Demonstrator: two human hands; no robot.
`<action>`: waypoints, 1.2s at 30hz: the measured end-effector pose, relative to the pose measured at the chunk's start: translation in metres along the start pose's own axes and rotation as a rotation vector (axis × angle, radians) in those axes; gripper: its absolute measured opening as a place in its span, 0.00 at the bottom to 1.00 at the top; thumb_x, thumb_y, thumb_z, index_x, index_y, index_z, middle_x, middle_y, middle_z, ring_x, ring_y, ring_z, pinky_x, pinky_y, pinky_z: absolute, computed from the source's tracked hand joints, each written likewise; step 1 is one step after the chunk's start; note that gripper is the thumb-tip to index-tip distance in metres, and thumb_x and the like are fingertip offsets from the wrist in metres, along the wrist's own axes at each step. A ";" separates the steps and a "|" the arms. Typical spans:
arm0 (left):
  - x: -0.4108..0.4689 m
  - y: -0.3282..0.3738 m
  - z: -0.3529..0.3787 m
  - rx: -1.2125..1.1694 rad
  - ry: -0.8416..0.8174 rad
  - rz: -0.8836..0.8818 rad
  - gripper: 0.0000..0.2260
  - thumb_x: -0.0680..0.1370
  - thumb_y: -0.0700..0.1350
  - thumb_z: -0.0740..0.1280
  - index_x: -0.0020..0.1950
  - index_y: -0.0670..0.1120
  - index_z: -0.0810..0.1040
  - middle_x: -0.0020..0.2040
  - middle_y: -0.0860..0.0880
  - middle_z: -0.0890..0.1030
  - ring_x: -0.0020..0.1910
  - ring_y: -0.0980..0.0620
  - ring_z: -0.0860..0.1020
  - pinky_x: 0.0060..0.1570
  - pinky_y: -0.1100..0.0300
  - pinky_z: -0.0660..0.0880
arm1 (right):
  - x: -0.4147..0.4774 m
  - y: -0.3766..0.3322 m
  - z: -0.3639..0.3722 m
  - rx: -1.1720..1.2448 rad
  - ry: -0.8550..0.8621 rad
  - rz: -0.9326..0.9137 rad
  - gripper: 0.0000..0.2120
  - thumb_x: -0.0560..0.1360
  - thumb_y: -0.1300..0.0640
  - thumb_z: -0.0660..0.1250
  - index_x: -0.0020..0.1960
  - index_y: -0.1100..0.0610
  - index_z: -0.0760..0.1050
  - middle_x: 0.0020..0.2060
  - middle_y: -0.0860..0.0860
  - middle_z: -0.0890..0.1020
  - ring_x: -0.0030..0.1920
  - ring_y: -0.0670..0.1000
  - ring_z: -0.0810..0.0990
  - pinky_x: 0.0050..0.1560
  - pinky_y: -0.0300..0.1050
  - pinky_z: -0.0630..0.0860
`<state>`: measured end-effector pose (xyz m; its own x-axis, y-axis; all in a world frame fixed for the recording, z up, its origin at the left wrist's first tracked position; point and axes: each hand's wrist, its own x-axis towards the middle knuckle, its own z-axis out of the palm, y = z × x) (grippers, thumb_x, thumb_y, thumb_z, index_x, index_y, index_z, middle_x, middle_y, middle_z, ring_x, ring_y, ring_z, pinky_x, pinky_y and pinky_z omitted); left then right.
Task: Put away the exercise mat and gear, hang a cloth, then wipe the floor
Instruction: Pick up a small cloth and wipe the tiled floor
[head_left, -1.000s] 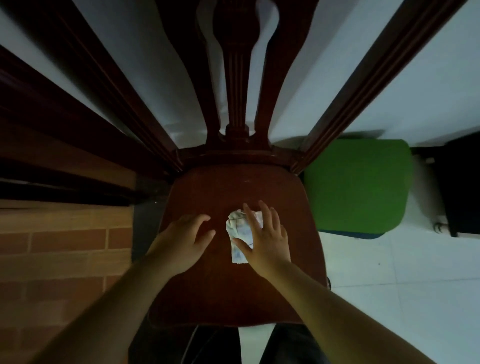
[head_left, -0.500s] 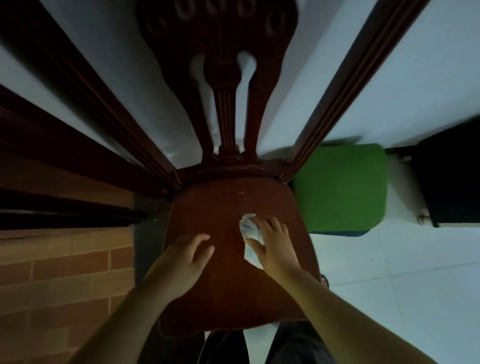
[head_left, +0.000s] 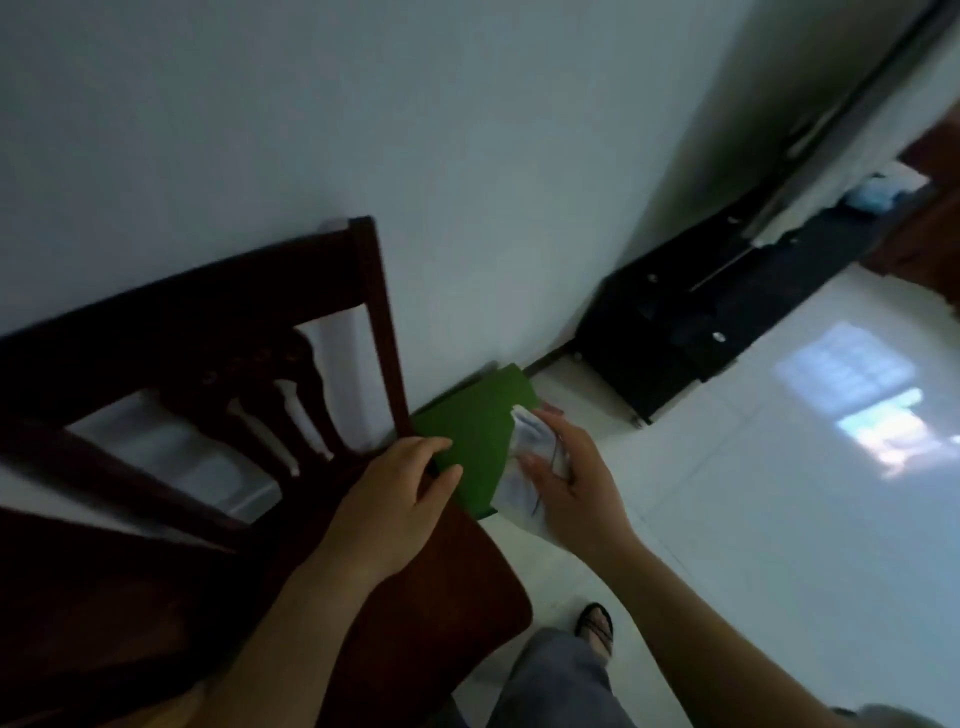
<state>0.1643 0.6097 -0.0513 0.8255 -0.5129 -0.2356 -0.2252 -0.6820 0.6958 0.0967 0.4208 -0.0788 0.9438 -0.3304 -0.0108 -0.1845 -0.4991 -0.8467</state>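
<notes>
My right hand (head_left: 571, 488) gripped the white cloth (head_left: 532, 434), fingers curled round it; left hand (head_left: 389, 499) loose, empty. Judgement: keep cloth bunched, clear of chair (head_left: 208, 301) left of fingers.

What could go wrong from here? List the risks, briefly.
1. The right hand grips the white cloth only in a loose bunch, with a tail hanging below it; the cloth might slip out or drag.
2. The sandalled foot stands close to the corner of the chair seat; a turn could bump it.
3. The tiled floor looks glossy; once wiped damp, it may be slippery underfoot.
</notes>
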 end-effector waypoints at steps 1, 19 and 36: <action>0.005 0.018 0.003 0.004 -0.020 0.044 0.19 0.80 0.56 0.55 0.70 0.54 0.66 0.68 0.55 0.68 0.66 0.58 0.66 0.62 0.64 0.62 | -0.003 0.001 -0.018 0.014 0.050 0.002 0.16 0.77 0.49 0.62 0.61 0.35 0.66 0.57 0.42 0.74 0.55 0.42 0.75 0.52 0.42 0.75; 0.095 0.375 0.293 0.114 -0.404 0.449 0.17 0.79 0.57 0.57 0.66 0.55 0.70 0.64 0.56 0.71 0.63 0.55 0.70 0.59 0.61 0.66 | -0.113 0.187 -0.377 -0.006 0.599 0.308 0.12 0.80 0.51 0.58 0.63 0.48 0.70 0.58 0.48 0.75 0.57 0.49 0.73 0.59 0.43 0.71; 0.178 0.583 0.475 0.220 -0.674 0.761 0.15 0.79 0.53 0.59 0.65 0.53 0.71 0.63 0.55 0.73 0.58 0.60 0.69 0.58 0.63 0.65 | -0.154 0.314 -0.566 0.053 0.886 0.542 0.11 0.80 0.53 0.56 0.61 0.46 0.70 0.54 0.41 0.73 0.54 0.40 0.71 0.54 0.32 0.67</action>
<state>-0.0659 -0.1270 -0.0100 -0.0202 -0.9864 -0.1634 -0.7105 -0.1008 0.6965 -0.2618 -0.1389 -0.0421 0.1942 -0.9807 -0.0203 -0.4914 -0.0794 -0.8673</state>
